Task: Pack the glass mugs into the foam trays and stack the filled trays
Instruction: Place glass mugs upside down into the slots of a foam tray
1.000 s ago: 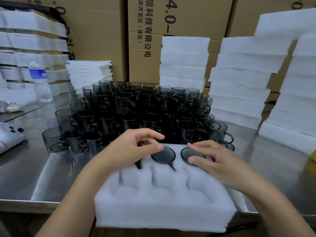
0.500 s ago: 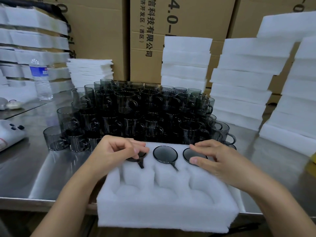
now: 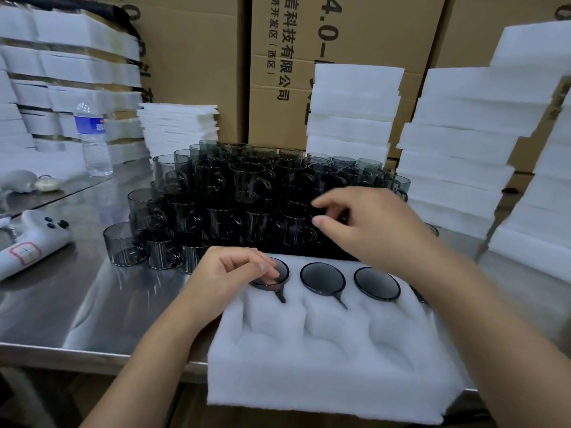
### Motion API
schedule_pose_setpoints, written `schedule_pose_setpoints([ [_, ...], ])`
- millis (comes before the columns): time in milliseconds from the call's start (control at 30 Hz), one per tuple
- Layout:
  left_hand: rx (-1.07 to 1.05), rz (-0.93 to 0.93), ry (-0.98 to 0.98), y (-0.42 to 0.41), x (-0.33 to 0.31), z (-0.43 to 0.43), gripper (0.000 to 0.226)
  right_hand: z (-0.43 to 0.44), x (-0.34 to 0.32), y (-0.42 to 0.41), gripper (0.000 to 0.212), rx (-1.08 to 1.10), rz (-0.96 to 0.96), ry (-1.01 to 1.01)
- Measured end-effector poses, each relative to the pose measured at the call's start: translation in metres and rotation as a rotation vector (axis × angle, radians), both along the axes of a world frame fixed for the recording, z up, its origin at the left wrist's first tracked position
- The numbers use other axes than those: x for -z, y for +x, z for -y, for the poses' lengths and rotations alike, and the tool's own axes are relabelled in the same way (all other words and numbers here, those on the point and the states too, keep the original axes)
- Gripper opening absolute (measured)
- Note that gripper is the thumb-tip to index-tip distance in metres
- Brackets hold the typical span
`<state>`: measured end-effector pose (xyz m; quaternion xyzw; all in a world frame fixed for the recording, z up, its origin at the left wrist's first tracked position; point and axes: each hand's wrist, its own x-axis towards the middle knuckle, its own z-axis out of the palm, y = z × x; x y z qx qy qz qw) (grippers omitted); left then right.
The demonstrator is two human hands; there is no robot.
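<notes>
Your left hand [image 3: 230, 274], fingers curled, pinches the near rim of the leftmost mug [image 3: 280, 277]. That mug sits in the far row of the foam tray [image 3: 324, 366] beside two more seated mugs [image 3: 322, 278], handles toward you, and the tray overhangs the near edge of the steel surface [image 3: 61, 288]. Your right hand [image 3: 374, 230] hovers over the loose mug cluster [image 3: 234, 199] just behind the tray, thumb and forefinger bent and apart; cannot tell whether those fingers grasp a mug, and foam stacks [image 3: 457, 156] stand to the right.
</notes>
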<state>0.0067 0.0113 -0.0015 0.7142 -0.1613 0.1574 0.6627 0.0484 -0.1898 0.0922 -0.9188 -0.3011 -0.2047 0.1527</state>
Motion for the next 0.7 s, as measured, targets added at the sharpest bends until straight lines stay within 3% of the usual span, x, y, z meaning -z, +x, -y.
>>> schedule_pose_setpoints([
  [167, -0.014, 0.003, 0.007, 0.000, 0.000, -0.001, 0.025, -0.028, 0.015, 0.031, 0.045, 0.047, -0.029, -0.246],
  [267, -0.017, 0.012, 0.021, 0.001, 0.001, -0.001, 0.025, -0.027, 0.026, 0.036, 0.040, 0.045, -0.086, -0.179],
  [500, -0.018, 0.017, 0.022, 0.003, 0.002, -0.001, 0.025, -0.021, 0.036, 0.037, 0.014, -0.003, -0.024, -0.023],
  [700, 0.000, 0.048, 0.015, 0.001, 0.001, -0.001, 0.021, -0.014, 0.030, 0.033, 0.002, 0.022, 0.022, 0.277],
])
